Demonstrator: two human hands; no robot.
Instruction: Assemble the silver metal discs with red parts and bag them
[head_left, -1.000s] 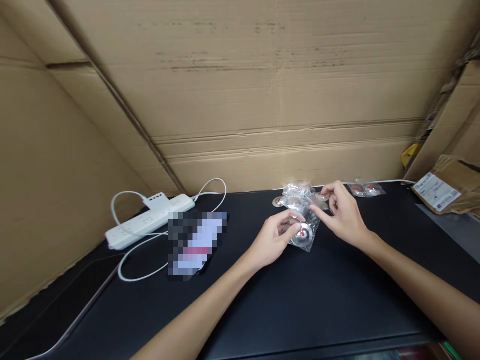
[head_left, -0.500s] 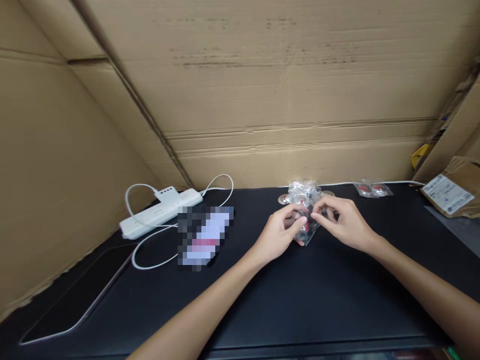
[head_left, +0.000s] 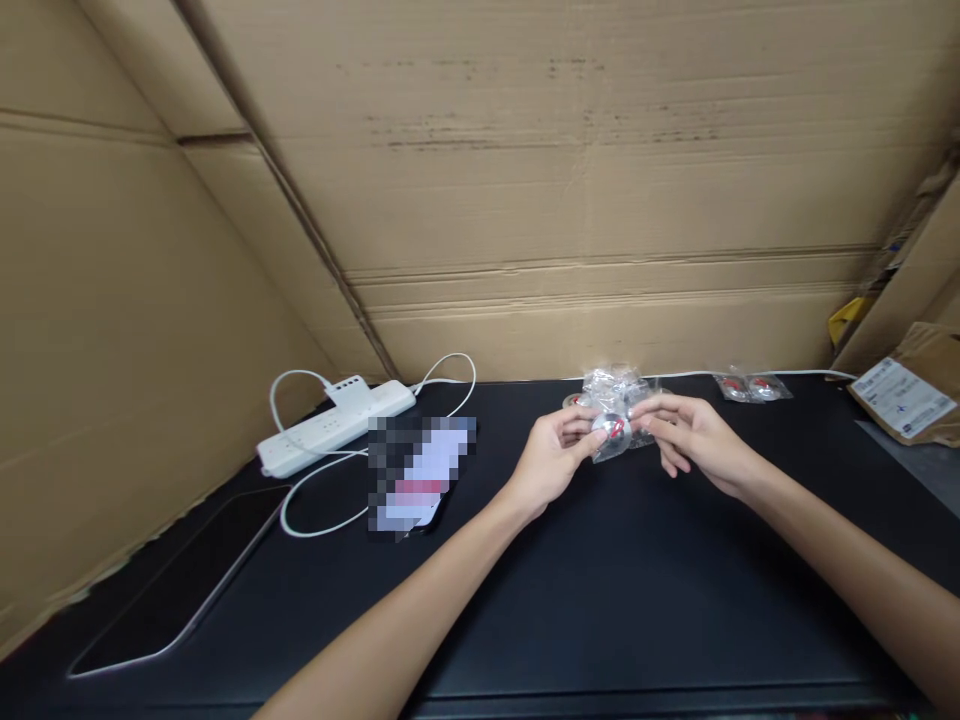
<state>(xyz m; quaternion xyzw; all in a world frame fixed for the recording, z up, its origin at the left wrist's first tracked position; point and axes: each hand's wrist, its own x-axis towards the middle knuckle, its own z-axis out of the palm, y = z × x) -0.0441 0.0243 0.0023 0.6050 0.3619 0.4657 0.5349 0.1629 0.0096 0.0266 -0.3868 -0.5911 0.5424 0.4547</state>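
Observation:
Between my hands is a round silver disc with a red mark (head_left: 616, 430), in a clear plastic bag. My left hand (head_left: 556, 452) grips its left side, thumb on top and fingers behind. On the right, my right hand (head_left: 686, 440) pinches the bag's edge between thumb and index finger, while its lower fingers hang loose. Just behind lies a pile of clear plastic bags (head_left: 611, 382), whose contents are partly hidden by the hands. Another round piece (head_left: 574, 400) peeks out left of the pile.
Two bagged discs (head_left: 750, 387) lie farther right on the black table (head_left: 600, 610). To the left are a white power strip (head_left: 322, 435) with a looping cable, a blurred-out phone (head_left: 427, 475) and a dark tablet (head_left: 180, 580). A labelled brown package (head_left: 911, 395) stands at far right.
The bagged disc has turned so its face with the red mark shows fully. My right hand's thumb and index finger have come to the bag's edge. The whole view has shifted slightly.

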